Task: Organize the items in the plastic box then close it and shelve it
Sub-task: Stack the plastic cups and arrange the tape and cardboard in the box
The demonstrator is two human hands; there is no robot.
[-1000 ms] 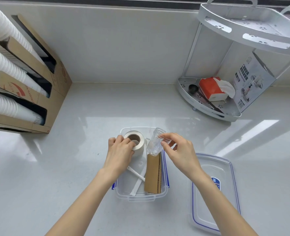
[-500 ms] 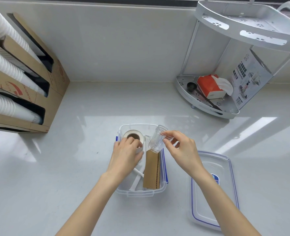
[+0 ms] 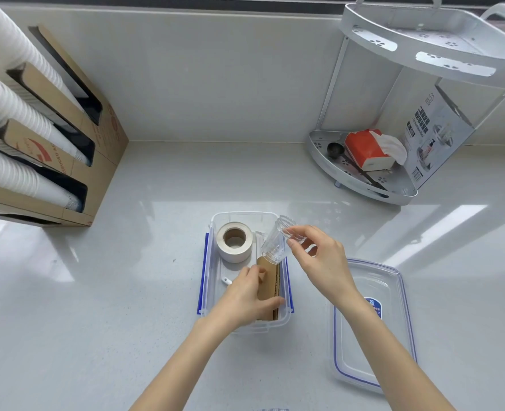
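A clear plastic box (image 3: 239,215) with blue side clips sits open on the white counter. Inside, a roll of white tape (image 3: 234,241) stands at the far left and a stack of brown cardboard pieces (image 3: 270,277) lies along the right side. My left hand (image 3: 249,296) is inside the box, fingers closed around the cardboard stack. A white plastic spoon (image 3: 226,280) shows just left of that hand. My right hand (image 3: 319,259) holds a clear plastic cup (image 3: 276,241) tilted over the box's far right corner. The box's lid (image 3: 372,324) lies flat to the right.
A two-tier white corner shelf (image 3: 363,179) stands at the back right, holding a red tissue pack (image 3: 366,149), a black spoon and a printed carton. A cardboard dispenser (image 3: 76,161) with stacks of white cups stands at the left.
My left hand left the tape roll and moved toward me onto the cardboard stack. The right hand and cup stayed almost still.
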